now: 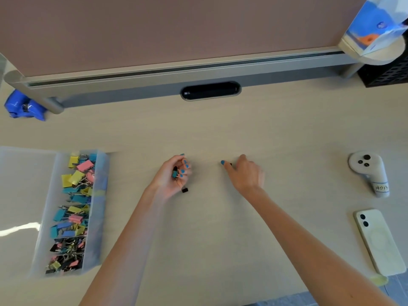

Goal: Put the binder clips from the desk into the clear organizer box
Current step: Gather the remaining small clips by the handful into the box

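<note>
Binder clips (75,195) in yellow, pink, teal, blue and black are heaped in the narrow right-hand section of the clear organizer box (100,219). The box lies on the left part of the desk (220,239). The bigger clips sit toward its far end and the smaller, mostly black ones toward the near end.

Right of the box, near the middle of the desk, the left hand (167,180) is turned palm up with its fingers curled around a small bunch of clips. A teal clip (175,173) shows between the fingers. A black clip (185,190) hangs by its wire handle below the palm, just above the desk surface.

The right hand (245,173) is palm down and a short way apart from the left. Its thumb and bent fingers pinch a small black clip (230,164) at the desk surface, and the fingers hide most of that clip.

On the right side of the desk, a white handheld controller (367,171) lies with a handwritten label on its grip. Nearer the edge, a pale phone (379,241) lies face down.

At the back, a grey rail carries a black oval cable slot (210,90) under a brownish partition panel (176,29). A blue plastic object (22,107) sits at the rail's left end, and a black perforated container (384,71) at its right end.
</note>
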### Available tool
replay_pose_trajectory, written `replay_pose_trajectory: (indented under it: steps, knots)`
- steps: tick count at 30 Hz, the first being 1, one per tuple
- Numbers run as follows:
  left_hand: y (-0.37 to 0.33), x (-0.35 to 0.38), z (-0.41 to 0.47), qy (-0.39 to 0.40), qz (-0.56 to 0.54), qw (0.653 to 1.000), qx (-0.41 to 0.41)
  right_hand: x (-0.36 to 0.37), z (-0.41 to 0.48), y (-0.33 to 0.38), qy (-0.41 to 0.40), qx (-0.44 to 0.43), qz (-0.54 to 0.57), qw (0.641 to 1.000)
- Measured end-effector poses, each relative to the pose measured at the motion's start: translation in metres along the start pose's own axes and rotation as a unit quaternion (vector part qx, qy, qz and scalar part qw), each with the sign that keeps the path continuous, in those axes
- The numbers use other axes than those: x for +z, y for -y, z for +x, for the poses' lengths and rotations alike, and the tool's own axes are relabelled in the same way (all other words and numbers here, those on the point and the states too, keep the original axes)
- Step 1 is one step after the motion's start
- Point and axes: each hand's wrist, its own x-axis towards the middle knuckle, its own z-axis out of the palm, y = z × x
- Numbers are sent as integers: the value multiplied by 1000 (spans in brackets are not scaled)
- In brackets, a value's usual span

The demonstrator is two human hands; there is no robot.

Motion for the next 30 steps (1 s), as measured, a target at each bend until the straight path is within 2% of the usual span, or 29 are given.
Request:
replay_pose_trajectory:
  steps: [2, 4, 5, 7, 9, 14, 17, 20, 25, 27, 30]
  knots:
    - [0, 0, -2, -63, 146, 986, 45, 4, -1, 4, 0, -46, -64, 997]
    - [1, -3, -6, -122, 322, 933, 109, 7, -2, 7, -2, -83, -108, 991]
    - [2, -6, -8, -145, 399, 894, 142, 8, -2, 8, -3, -94, -119, 988]
    - [3, -15, -12, -183, 538, 795, 212, 9, -4, 11, -1, -108, -128, 986]
    - [6, -22, -18, -199, 647, 697, 236, 10, -5, 14, 3, -116, -116, 986]
    - [18, -26, -30, -251, 798, 511, 197, 7, -10, 20, 31, -74, -15, 997]
    - [28, -19, -27, -273, 843, 433, 168, 7, -16, 23, 37, -32, 36, 998]
    - [32, -12, -25, -264, 862, 402, 163, 8, -23, 24, 51, -19, 64, 996]
    - [26, -13, -22, -233, 869, 407, 158, 10, -34, 27, 97, -15, 133, 986]
    - [23, -14, -25, -218, 861, 432, 155, 13, -37, 32, 114, -14, 173, 978]
    - [13, -23, -31, -209, 813, 522, 153, 19, -42, 41, 135, -21, 220, 966]
